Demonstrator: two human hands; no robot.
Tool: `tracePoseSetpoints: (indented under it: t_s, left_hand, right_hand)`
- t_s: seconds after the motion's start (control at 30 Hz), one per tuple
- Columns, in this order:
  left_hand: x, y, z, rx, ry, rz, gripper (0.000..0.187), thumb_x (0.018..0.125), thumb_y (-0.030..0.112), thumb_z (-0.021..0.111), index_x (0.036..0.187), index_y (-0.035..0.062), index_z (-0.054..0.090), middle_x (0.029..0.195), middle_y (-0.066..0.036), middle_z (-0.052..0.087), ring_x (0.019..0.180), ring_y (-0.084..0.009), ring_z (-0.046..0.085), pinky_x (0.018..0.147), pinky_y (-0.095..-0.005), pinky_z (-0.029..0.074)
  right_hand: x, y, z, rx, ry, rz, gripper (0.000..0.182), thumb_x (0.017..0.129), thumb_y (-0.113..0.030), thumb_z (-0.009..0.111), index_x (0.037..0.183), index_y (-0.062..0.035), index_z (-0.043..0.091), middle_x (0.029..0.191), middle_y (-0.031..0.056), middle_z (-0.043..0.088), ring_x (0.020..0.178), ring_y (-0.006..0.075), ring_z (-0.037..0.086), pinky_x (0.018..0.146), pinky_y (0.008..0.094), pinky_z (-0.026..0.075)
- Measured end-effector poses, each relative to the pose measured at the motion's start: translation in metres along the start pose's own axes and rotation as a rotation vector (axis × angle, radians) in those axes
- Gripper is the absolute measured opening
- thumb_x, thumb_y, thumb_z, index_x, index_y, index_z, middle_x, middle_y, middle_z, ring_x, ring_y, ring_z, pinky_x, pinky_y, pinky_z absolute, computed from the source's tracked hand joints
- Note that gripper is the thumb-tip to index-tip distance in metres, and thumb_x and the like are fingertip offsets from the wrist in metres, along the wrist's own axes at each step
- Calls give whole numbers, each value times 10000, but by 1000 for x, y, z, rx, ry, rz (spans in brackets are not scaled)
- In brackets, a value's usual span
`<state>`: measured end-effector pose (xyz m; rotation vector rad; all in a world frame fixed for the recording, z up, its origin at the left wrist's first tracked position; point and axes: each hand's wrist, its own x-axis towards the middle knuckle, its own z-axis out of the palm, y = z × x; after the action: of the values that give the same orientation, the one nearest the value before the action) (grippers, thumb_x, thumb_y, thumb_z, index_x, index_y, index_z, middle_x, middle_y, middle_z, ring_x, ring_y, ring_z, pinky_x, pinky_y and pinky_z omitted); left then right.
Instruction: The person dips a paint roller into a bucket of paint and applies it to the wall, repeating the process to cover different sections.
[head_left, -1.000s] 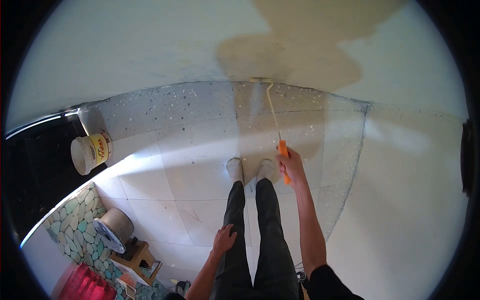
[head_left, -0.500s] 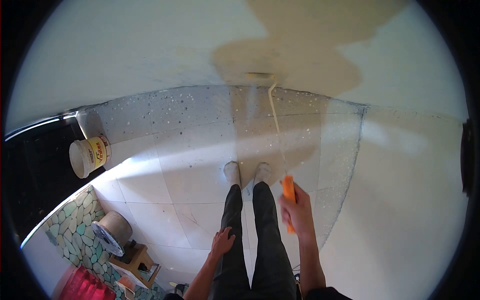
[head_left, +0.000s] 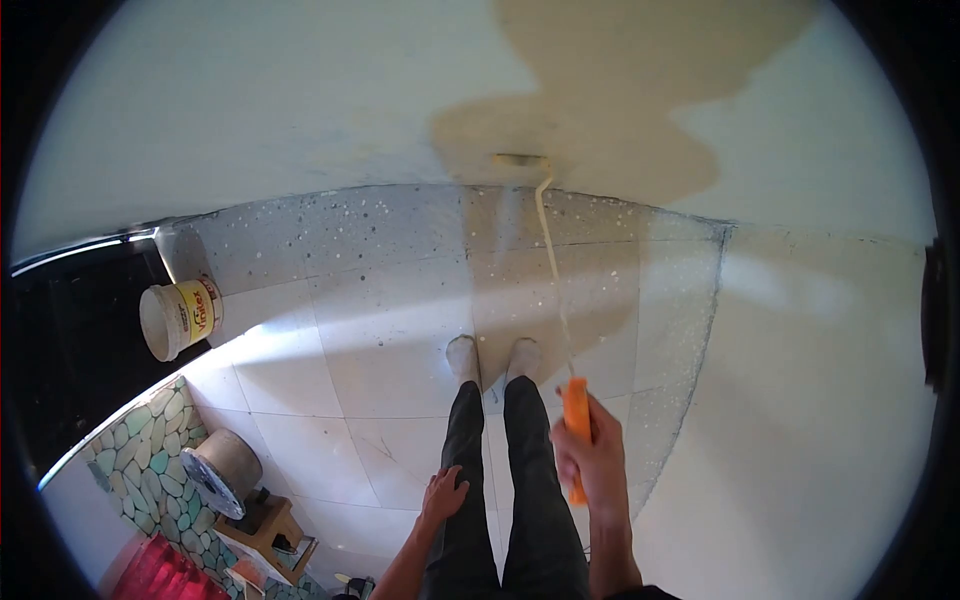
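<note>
Where the pale wall (head_left: 250,110) meets speckled floor tiles (head_left: 380,300), the roller (head_left: 520,160) presses on a tan patch (head_left: 620,100) — right hand (head_left: 590,455) gripping its orange handle (head_left: 576,420), left hand (head_left: 443,495) flat on the thigh, bucket (head_left: 178,318) far left.

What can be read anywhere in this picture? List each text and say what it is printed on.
Paint bucket on the floor at left: a yellow label with large red lettering and smaller dark print, all too blurred to read for certain.
Paint roller, its orange handle in the right hand: no text visible.
Nothing else legible.
</note>
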<state>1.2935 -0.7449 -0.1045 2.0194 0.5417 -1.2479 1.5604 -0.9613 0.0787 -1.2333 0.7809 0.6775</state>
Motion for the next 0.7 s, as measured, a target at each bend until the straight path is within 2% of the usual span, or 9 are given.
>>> tracePoseSetpoints:
  t_s: [0.13, 0.33, 0.43, 0.6, 0.7]
  left_hand:
    - [0, 7, -3, 4, -25, 0, 496, 877, 321, 577, 1304, 72, 521, 1258, -203, 550, 1156, -410, 516, 1006, -471, 412]
    - [-2, 5, -1, 25, 11, -16, 484, 857, 304, 584, 1285, 84, 532, 1248, -194, 564, 1121, -420, 531, 978, -472, 429]
    - [-6, -3, 0, 20, 22, -2, 486, 855, 296, 587, 1286, 79, 531, 1242, -193, 566, 1123, -418, 528, 976, -471, 429]
    - [-3, 1, -3, 4, 21, 14, 482, 855, 292, 585, 1281, 73, 534, 1234, -194, 569, 1119, -418, 529, 971, -474, 430]
    - [-1, 0, -3, 3, 24, 23, 486, 857, 296, 582, 1287, 75, 529, 1235, -197, 567, 1115, -417, 530, 970, -474, 431]
  right_hand:
    - [-13, -8, 7, 13, 7, 18, 357, 860, -45, 580, 1213, -30, 524, 637, -9, 496, 412, 30, 420, 358, 191, 363]
    - [144, 55, 2, 133, -28, 32, 251, 842, -61, 623, 1075, -31, 536, 573, -31, 432, 407, 50, 404, 369, 218, 337]
    - [162, 60, 7, 144, -7, 20, 220, 843, -65, 625, 1043, -36, 538, 571, -32, 433, 407, 53, 409, 374, 216, 341]
    - [47, 25, 7, 113, -17, 40, 201, 861, -68, 612, 1047, -45, 539, 617, -19, 475, 419, 38, 426, 355, 208, 351]
    - [-14, 2, 16, 79, 49, 42, 166, 870, -69, 602, 1021, -50, 534, 608, -25, 471, 415, 31, 426, 349, 203, 357]
